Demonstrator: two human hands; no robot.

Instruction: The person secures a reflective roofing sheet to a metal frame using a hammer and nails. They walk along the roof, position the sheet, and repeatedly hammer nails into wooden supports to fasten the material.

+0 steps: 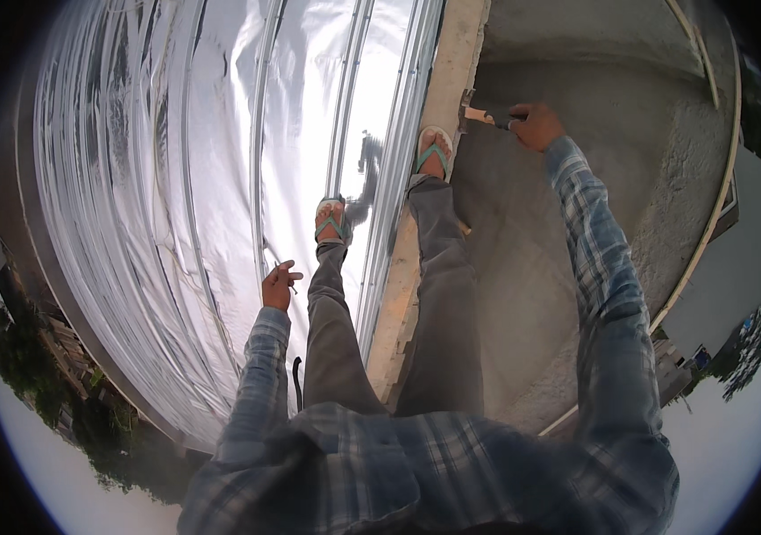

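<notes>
My right hand (536,127) is closed round the dark grip of a hammer (480,116). The hammer's pale handle points left, and its head is at the side of the concrete ledge (456,62), just right of my right foot. Whether the head touches the ledge I cannot tell. Low on the left, my left hand (279,287) is held over the shiny foil sheet (229,178), its fingers bent together round a thin, slim piece too small to name. My right foot (434,152) stands on the ledge and my left foot (330,220) on a metal batten, both in flip-flops.
Long metal battens (342,116) run across the foil on the left. Right of the ledge lies a lower grey cement surface (576,223), bordered by a thin pale edge (710,234). A wooden strip (706,62) lies at the far right. Trees (108,446) show beyond the roof.
</notes>
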